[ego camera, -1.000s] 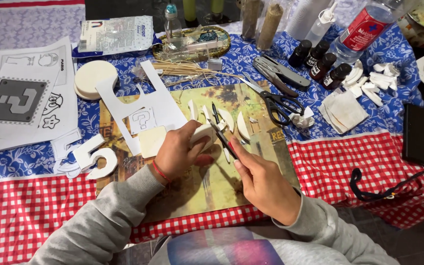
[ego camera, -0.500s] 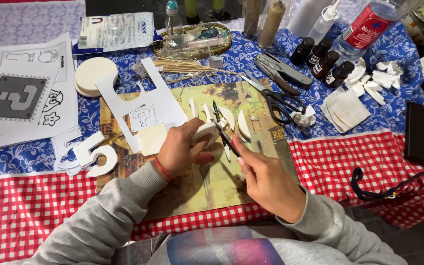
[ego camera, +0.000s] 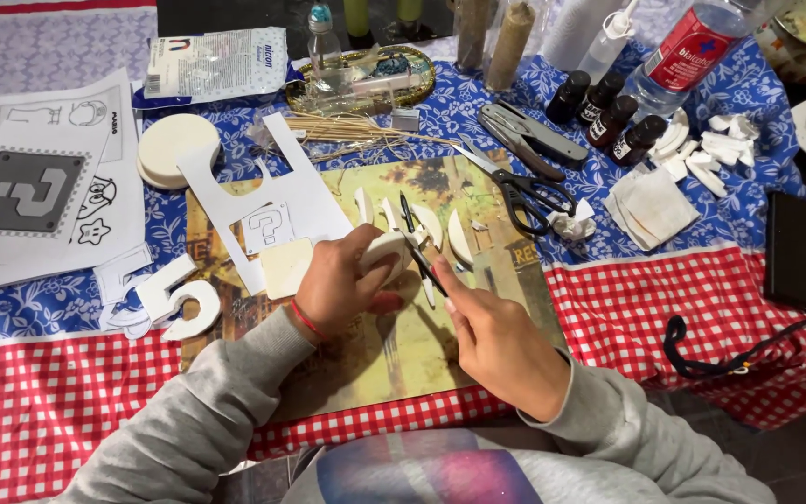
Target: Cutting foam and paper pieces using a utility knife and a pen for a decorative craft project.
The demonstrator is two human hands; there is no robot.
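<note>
My left hand (ego camera: 342, 285) presses a small white foam piece (ego camera: 386, 252) down on a picture board (ego camera: 403, 355) that serves as a work mat. My right hand (ego camera: 501, 341) grips a thin black craft knife (ego camera: 417, 245) whose blade rests against the foam piece. Curved white foam offcuts (ego camera: 457, 238) lie just beyond the knife. A white paper template with a question mark (ego camera: 268, 224) and a pale square piece (ego camera: 286, 268) lie left of my left hand.
Black scissors (ego camera: 524, 191), pliers (ego camera: 529, 135), dark small bottles (ego camera: 608, 117), a plastic water bottle (ego camera: 697, 47), wooden sticks (ego camera: 347, 131), a round foam disc (ego camera: 174, 149), printed sheets (ego camera: 34, 196), a white number cutout (ego camera: 174, 303) and a black phone (ego camera: 799, 252) lie about the checked and floral cloth.
My hands have barely moved; the knife has shifted slightly along the foam piece while my left hand keeps holding it down.
</note>
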